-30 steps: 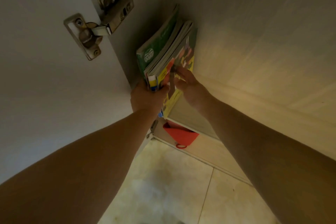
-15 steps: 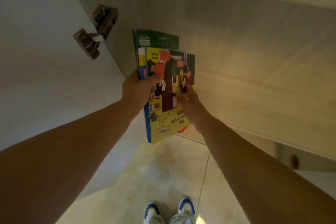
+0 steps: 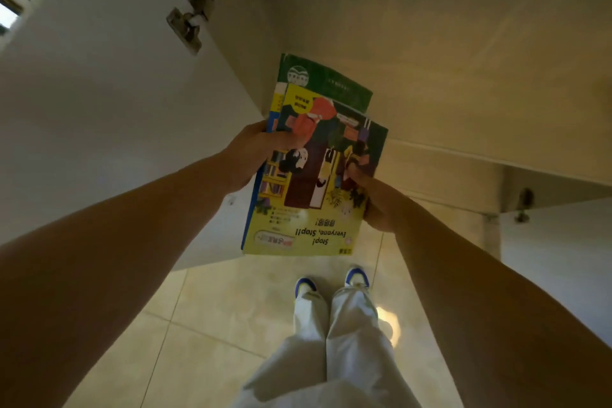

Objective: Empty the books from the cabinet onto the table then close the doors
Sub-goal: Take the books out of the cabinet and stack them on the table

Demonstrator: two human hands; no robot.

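Before the open cabinet (image 3: 463,43), both hands (image 3: 258,152) grip stacked books (image 3: 311,182).

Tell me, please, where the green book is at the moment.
In the head view the green book is centre frame at the back of the stack, behind the yellow picture book, gripped between the left hand and right hand.

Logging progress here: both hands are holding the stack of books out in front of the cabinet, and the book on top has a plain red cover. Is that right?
Not quite. In the head view the top book has a yellow illustrated cover reading "Stop! Everyone, Stop!!", not plain red. The rest holds: the left hand and right hand hold the stack of books out in front of the cabinet.
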